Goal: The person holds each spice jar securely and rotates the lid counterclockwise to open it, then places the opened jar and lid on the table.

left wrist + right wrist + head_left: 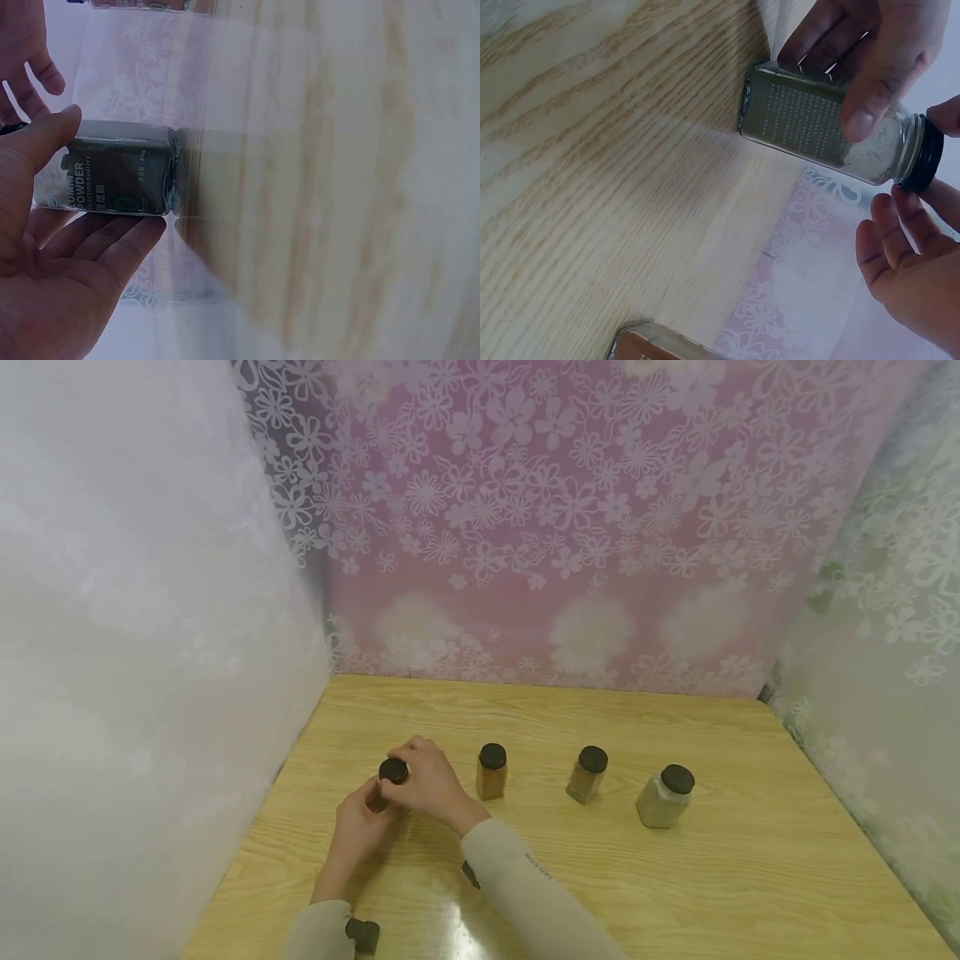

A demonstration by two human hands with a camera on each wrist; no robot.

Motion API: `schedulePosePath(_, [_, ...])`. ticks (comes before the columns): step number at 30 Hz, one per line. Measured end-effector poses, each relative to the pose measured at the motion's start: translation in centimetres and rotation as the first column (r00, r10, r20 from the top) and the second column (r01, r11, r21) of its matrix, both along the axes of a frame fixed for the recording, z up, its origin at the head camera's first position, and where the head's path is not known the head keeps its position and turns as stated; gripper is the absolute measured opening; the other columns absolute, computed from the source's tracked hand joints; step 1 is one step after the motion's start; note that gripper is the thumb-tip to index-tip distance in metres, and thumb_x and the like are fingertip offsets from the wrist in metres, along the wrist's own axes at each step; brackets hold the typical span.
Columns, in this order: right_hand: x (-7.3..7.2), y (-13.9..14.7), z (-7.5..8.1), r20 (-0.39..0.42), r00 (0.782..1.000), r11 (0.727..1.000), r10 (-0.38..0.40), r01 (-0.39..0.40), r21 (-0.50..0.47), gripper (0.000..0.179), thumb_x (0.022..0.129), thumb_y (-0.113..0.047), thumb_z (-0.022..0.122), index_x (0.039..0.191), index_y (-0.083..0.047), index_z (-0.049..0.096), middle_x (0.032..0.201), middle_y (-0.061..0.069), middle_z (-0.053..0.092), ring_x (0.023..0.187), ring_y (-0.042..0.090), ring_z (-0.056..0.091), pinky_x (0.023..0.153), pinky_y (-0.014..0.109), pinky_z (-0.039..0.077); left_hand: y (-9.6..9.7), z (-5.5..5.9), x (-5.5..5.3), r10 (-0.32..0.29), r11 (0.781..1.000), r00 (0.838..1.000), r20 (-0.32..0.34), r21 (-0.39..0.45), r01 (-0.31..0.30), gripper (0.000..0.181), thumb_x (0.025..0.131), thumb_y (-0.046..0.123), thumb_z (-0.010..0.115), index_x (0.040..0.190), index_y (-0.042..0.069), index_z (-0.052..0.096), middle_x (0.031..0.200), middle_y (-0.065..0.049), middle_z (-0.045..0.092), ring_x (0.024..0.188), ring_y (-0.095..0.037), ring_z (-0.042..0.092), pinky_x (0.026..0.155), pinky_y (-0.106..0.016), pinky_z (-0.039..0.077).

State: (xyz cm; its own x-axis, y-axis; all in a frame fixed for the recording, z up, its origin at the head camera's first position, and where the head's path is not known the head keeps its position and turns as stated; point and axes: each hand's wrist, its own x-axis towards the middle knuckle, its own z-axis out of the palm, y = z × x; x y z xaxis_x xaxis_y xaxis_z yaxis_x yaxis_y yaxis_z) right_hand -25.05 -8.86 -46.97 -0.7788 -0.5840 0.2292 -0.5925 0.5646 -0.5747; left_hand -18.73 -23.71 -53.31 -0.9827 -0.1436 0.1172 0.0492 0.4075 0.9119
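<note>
A clear glass jar (120, 171) labelled cumin powder, with greenish-brown powder inside, stands on the wooden table at the left. My left hand (358, 828) grips its body, thumb on one face and fingers on the other. In the right wrist view the thumb of that left hand (892, 67) lies across the glass. My right hand (431, 783) comes over from the right and pinches the black lid (922, 154) between thumb and fingertips. The lid sits on the jar's neck. From the head view the hands mostly hide the jar's body.
Right of my hands stands a jar of orange-brown spice (491, 774). Beyond it are a jar of brown powder (583, 778) and a wider jar of pale contents (662, 802), all black-lidded. Flower-patterned curtains (525, 527) enclose the table (675, 893) at the back and sides.
</note>
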Motion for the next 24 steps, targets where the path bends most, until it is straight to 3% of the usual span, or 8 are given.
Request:
schedulePosePath(7, [0.11,0.09,0.18,-0.027,0.999,0.999,0.025,-0.024,0.021,0.049,0.088,-0.031,0.065,0.135,-0.016,0.062,0.125,-0.002,0.06,0.108,0.016,0.053,0.088,0.028,0.051,0.0,0.03,0.01,-0.007,1.0,1.0,0.002,-0.012,0.007,0.052,0.093,0.018,0.072,0.141,0.007,0.055,0.134,-0.017,0.062,0.121,-0.034,0.062,0.098,-0.038,0.054])
schedulePosePath(11, [0.17,0.01,0.17,-0.027,1.0,0.999,0.002,-0.001,0.041,0.053,0.092,-0.04,0.063,0.14,-0.017,0.058,0.13,-0.001,0.059,0.113,0.019,0.056,0.093,0.034,0.052,0.07,0.01,0.01,-0.005,1.0,1.0,0.0,-0.014,0.005,0.051,0.091,0.018,0.074,0.139,0.008,0.057,0.132,-0.014,0.064,0.12,-0.033,0.063,0.099,-0.04,0.053])
schedulePosePath(17, [0.24,-0.15,-0.05,0.019,0.997,0.996,-0.08,0.079,0.027,0.061,0.089,-0.061,0.064,0.131,-0.017,0.063,0.121,-0.002,0.058,0.1,0.015,0.061,0.078,0.029,0.054,0.18,-0.04,0.01,0.026,0.999,1.0,-0.008,-0.018,-0.026,0.042,0.088,0.024,0.078,0.127,0.012,0.065,0.128,-0.012,0.067,0.119,-0.032,0.063,0.099,-0.042,0.053])
schedulePosePath(20, [0.3,-0.17,0.05,0.007,0.997,0.996,-0.083,0.083,0.029,0.053,0.089,-0.057,0.067,0.123,-0.017,0.067,0.113,-0.003,0.059,0.09,0.012,0.059,0.07,0.024,0.051,0.16,0.04,0.06,0.022,1.0,1.0,-0.004,-0.009,-0.022,0.044,0.088,0.027,0.078,0.127,0.012,0.065,0.131,-0.012,0.065,0.121,-0.032,0.062,0.1,-0.042,0.053])
schedulePosePath(24, [0.3,-0.16,0.23,-0.026,0.998,0.998,-0.052,0.053,0.035,0.043,0.091,-0.046,0.068,0.122,-0.016,0.068,0.112,-0.001,0.061,0.091,0.012,0.06,0.071,0.022,0.052,0.14,0.11,0.04,0.012,1.0,1.0,0.001,-0.006,-0.012,0.049,0.089,0.025,0.077,0.133,0.01,0.061,0.133,-0.013,0.064,0.123,-0.032,0.061,0.1,-0.04,0.053])
